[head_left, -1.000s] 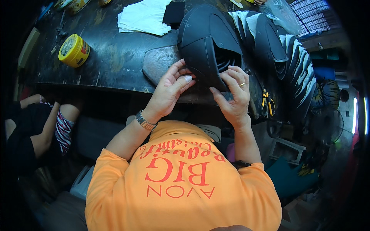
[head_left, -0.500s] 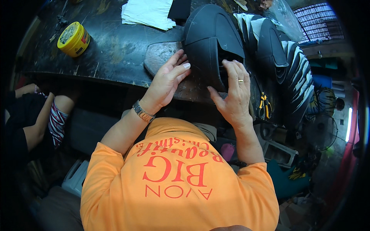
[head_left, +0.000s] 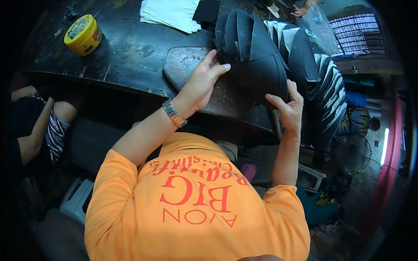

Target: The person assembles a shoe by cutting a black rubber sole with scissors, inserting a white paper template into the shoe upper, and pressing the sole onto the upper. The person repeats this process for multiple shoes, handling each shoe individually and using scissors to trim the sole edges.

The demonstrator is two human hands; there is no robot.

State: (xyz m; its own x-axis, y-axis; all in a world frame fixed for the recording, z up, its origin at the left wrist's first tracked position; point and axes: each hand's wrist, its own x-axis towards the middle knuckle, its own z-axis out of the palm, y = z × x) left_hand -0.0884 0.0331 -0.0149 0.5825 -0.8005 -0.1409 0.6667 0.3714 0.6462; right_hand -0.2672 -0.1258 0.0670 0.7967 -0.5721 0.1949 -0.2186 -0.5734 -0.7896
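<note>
A nested stack of black shoe uppers (head_left: 257, 65) is tilted up over the table's front edge, its layers fanned apart at the top left. My right hand (head_left: 291, 106) grips the lower right edge, thumb in front and fingers partly hidden behind. At the left edge, my left hand (head_left: 207, 80) has its thumb and fingertips against the stack, which seems pinched between them. Beneath and beside the stack lies a worn, smooth slab (head_left: 185, 65) on the table.
More black uppers interleaved with white sheets (head_left: 328, 85) form a long row at right. A yellow tub (head_left: 82, 35) stands on the dark table (head_left: 126, 56) at left, white sheets (head_left: 167, 13) at the back. Another person's hand (head_left: 299, 11) shows at the far right; someone's legs (head_left: 56, 130) are at left.
The stack has tipped and turned, so its layered edges show at the top. My right hand has left the opening and moved right and down to the edge. My left hand has shifted right, onto the stack.
</note>
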